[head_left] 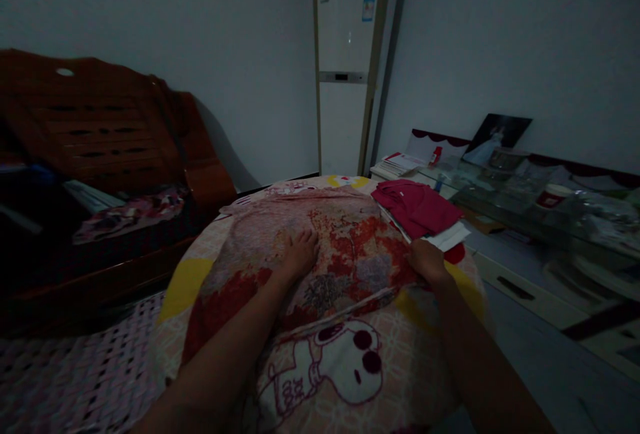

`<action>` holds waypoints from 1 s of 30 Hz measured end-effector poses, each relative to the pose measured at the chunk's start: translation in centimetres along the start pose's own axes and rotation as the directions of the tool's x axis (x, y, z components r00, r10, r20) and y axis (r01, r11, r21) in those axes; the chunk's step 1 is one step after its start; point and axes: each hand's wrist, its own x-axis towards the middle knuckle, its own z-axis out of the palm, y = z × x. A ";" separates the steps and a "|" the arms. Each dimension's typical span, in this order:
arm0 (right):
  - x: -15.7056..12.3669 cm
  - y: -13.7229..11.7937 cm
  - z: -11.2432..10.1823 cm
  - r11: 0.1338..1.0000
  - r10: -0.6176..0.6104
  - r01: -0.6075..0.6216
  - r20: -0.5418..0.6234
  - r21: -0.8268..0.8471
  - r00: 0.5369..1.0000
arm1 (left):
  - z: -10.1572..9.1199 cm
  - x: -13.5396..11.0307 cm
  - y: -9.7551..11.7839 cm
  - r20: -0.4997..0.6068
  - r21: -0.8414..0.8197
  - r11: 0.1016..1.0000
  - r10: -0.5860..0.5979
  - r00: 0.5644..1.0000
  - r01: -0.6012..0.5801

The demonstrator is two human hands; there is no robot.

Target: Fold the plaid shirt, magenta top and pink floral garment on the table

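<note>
A red, pink and grey patterned garment (360, 247) lies spread over a round table draped with a cartoon-dog tablecloth (400, 367). My left hand (301, 253) rests flat on the middle of the garment, fingers outstretched. At the garment's right edge, my right hand (427, 261) is closed, with the fabric pinched in its fingers. Just beyond that hand sits a folded magenta garment (420, 207), on top of white folded cloth (451, 237). The near edge of the patterned garment forms a loose crease across the table.
To the left stands a wooden bench (100, 117) with a floral cloth (133, 214) on its seat. A tall white floor air conditioner (343, 121) fills the corner. The glass-topped cabinet (480, 197) at right bears a paper cup (553, 196) and a photo (500, 134).
</note>
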 end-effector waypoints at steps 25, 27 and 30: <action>0.2 3.6 -1.5 0.998 -0.015 0.006 0.151 0.057 0.988 | -0.3 0.0 -0.1 -0.020 -0.053 0.999 0.001 1.000 -0.002; -0.4 3.7 -2.0 0.992 -0.080 0.054 0.239 0.110 0.968 | -0.4 0.0 -0.1 -0.023 -0.051 0.999 0.009 1.000 -0.010; -0.9 3.3 -2.3 0.968 -0.200 0.134 0.329 0.212 0.923 | -0.3 -0.1 -0.1 -0.033 -0.051 0.999 0.017 0.999 -0.018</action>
